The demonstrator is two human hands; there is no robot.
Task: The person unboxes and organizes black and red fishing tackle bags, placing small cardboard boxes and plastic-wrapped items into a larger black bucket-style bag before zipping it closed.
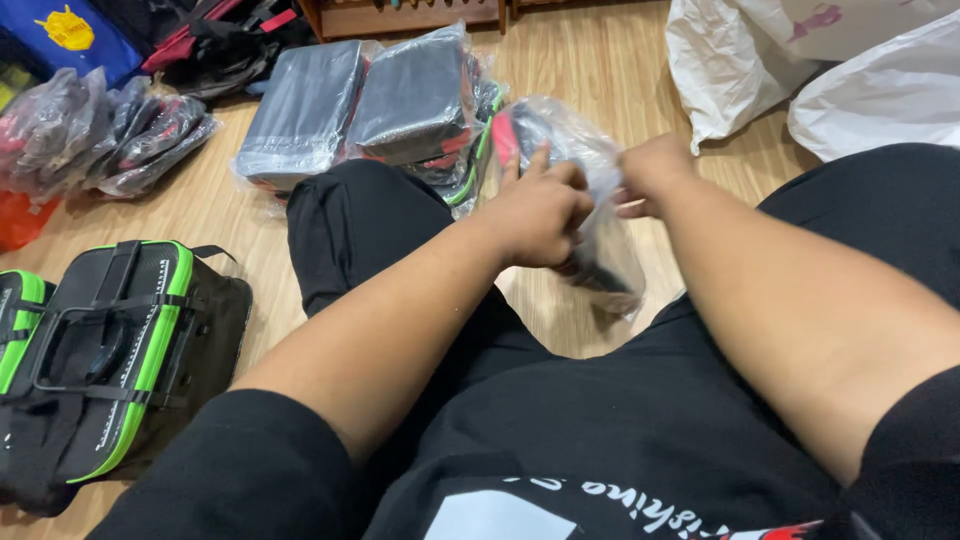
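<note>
Grip of left hand (537, 212) and right hand (652, 172) tight around clear plastic bag (600, 250).

1. My left hand (535, 215) and right hand (650, 175) are gripping a clear plastic bag (590, 190) that is looking thin, glossy and crinkled
2. The dark item inside is showing a matt cloth look with a red trim
3. The floor (590, 60) is showing smooth, light wood planks with a slight sheen
4. The black and green case (120, 350) is looking like matt woven fabric
5. The wrapped packs (360, 105) are glinting in shiny film
6. The white sacks (800, 70) are looking like soft, creased plastic
</note>
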